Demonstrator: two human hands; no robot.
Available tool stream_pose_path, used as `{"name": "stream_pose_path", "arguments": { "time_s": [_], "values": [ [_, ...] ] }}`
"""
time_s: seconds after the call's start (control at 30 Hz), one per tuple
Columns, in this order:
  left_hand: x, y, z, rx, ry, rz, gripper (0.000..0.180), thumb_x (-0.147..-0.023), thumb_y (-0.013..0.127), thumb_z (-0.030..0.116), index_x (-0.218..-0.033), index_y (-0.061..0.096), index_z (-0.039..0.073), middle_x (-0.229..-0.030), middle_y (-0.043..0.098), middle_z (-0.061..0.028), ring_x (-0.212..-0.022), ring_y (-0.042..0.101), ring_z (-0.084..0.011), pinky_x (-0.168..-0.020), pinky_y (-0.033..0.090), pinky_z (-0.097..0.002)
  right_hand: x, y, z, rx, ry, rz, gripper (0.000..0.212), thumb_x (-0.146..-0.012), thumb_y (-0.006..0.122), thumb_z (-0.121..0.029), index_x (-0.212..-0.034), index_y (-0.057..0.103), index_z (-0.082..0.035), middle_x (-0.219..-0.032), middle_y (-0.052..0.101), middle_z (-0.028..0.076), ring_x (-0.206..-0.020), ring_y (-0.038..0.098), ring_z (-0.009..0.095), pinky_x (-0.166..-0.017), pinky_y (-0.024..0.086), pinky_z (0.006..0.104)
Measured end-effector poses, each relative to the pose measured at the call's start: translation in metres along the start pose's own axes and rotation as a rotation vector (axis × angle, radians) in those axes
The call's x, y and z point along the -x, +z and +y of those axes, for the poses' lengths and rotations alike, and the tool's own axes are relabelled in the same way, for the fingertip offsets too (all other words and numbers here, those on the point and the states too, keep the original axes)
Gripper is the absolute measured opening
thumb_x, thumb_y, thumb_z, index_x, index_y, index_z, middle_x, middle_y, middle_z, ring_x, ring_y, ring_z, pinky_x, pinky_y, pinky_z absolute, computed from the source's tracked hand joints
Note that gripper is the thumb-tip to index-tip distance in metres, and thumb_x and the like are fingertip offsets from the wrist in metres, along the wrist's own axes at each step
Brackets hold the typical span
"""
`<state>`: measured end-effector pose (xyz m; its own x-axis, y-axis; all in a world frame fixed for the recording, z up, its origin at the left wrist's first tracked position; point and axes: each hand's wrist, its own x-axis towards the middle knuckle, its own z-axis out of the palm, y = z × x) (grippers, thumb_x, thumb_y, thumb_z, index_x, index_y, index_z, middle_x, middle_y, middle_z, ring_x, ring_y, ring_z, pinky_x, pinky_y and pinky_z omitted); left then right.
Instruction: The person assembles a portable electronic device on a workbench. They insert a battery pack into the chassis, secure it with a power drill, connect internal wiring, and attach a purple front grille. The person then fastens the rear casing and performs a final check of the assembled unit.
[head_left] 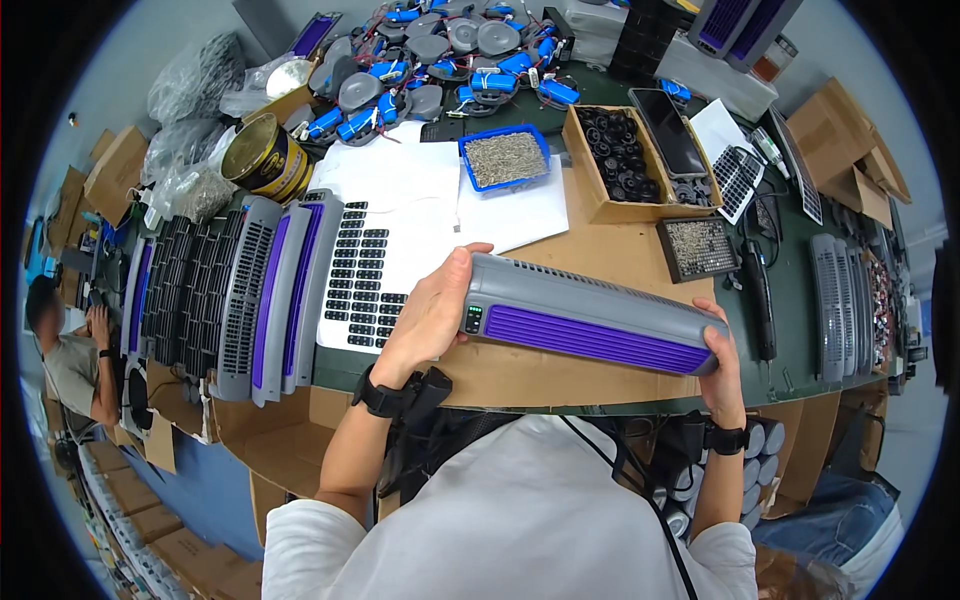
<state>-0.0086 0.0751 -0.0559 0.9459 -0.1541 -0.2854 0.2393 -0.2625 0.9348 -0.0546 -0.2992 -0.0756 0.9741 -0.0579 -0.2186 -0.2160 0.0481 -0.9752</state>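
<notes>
A long grey plastic housing (590, 292) with a purple slatted grille is held level above the cardboard on the table. My left hand (437, 308) grips its left end, next to a small black panel with green lights. Around the right end my right hand (722, 365) is wrapped, thumb on top. Just left of my left hand lies a white sheet of black stickers (357, 275). Beyond the housing are a blue tray of small metal screws (506, 160) and a black box of small metal parts (697, 248).
Similar grey and purple housings (262, 300) stand in a row at left. A cardboard box of black parts (612, 205) and an electric screwdriver (760, 300) are at right. Speakers with blue packs (430, 60) are heaped at the back. A person (75, 350) sits far left.
</notes>
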Motion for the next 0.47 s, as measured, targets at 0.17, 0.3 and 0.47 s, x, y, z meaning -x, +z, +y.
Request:
{"name": "stream_pose_path", "arguments": {
  "time_s": [0.17, 0.3, 0.47],
  "values": [
    [0.0009, 0.0, 0.0007, -0.015, -0.002, 0.012, 0.081, -0.096, 0.018, 0.072, -0.134, 0.055, 0.01, -0.091, 0.065, -0.0122, -0.066, 0.059, -0.0153, -0.05, 0.05, -0.0261, 0.0005, 0.0, -0.0017, -0.03, 0.012, -0.01, 0.063, -0.087, 0.061, -0.04, -0.135, 0.045, -0.002, -0.122, 0.05, 0.011, -0.117, 0.049, 0.021, -0.103, 0.035, 0.0312],
    [0.0032, 0.0005, 0.0018, -0.009, 0.011, 0.015, 0.081, -0.097, 0.018, 0.071, -0.133, 0.055, 0.009, -0.089, 0.065, -0.0125, -0.066, 0.06, -0.0157, -0.051, 0.05, -0.0265, 0.0003, -0.0026, 0.0016, -0.022, 0.014, -0.009, 0.063, -0.088, 0.06, -0.041, -0.135, 0.046, -0.002, -0.123, 0.051, 0.012, -0.117, 0.05, 0.022, -0.103, 0.037, 0.0323],
    [0.0046, 0.0006, 0.0, -0.015, 0.023, 0.022, 0.08, -0.097, 0.018, 0.07, -0.132, 0.056, 0.009, -0.087, 0.065, -0.013, -0.065, 0.06, -0.016, -0.051, 0.05, -0.0269, 0.0017, -0.0023, 0.0019, -0.02, -0.005, -0.005, 0.065, -0.087, 0.062, -0.041, -0.136, 0.046, -0.001, -0.122, 0.051, 0.011, -0.117, 0.048, 0.022, -0.104, 0.034, 0.0319]
  ]
}}
